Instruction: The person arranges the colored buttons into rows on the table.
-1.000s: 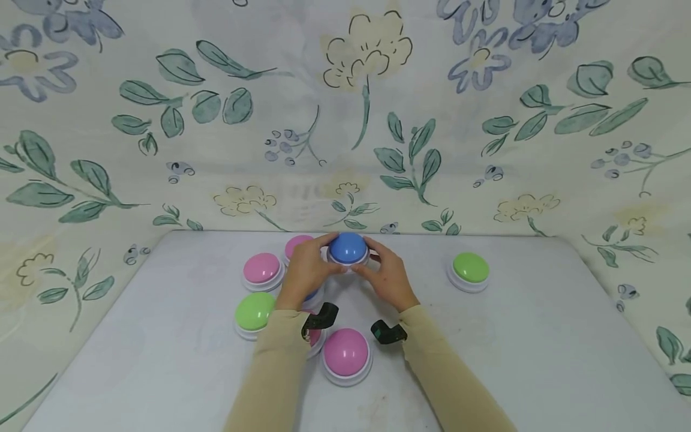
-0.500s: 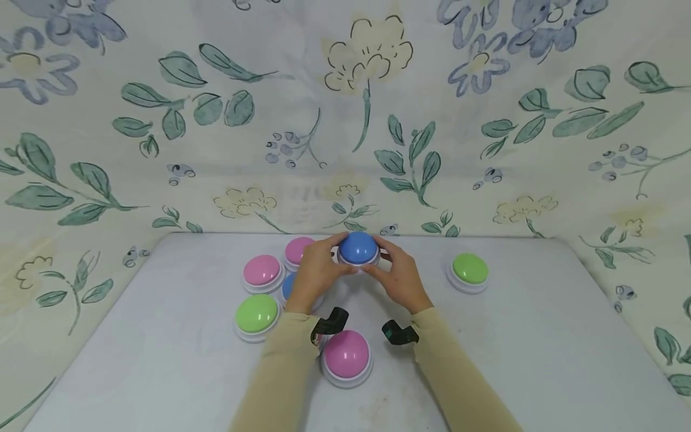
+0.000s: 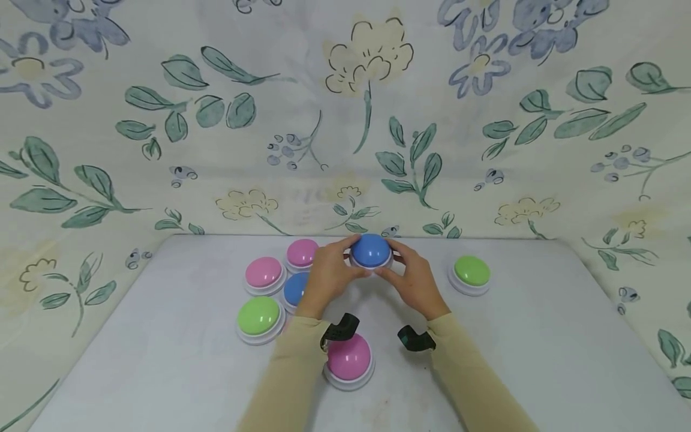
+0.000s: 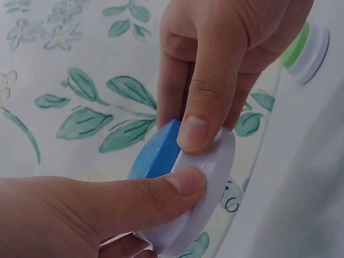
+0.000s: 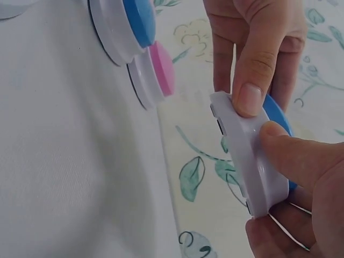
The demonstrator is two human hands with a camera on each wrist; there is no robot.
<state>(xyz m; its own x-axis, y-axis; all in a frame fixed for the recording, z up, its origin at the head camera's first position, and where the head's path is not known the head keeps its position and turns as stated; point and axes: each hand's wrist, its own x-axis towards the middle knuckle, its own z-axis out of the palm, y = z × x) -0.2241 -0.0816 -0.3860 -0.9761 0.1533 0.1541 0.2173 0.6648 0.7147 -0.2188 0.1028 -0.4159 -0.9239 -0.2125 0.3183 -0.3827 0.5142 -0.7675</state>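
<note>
A blue dome push button (image 3: 370,250) with a white round base is held between both hands near the table's back edge. My left hand (image 3: 333,273) grips its left side, thumb on the front of the white base. On the other side my right hand (image 3: 415,279) grips it the same way, the thumbs close together. In the left wrist view both thumbs press the white rim (image 4: 207,161) below the blue dome (image 4: 156,153). The right wrist view shows the base (image 5: 250,156) tilted on edge, its underside off the table.
Left of the hands stand two pink buttons (image 3: 263,272), a green button (image 3: 258,315) and another blue button (image 3: 295,289), partly behind the left hand. A pink button (image 3: 349,358) sits in front, partly under the left wrist's camera. A green button (image 3: 472,271) stands alone on the right of the white table (image 3: 540,336).
Both hands have moved to the right with the blue button between them. The blue button on the table has come into view from behind the left hand. The other buttons stay put.
</note>
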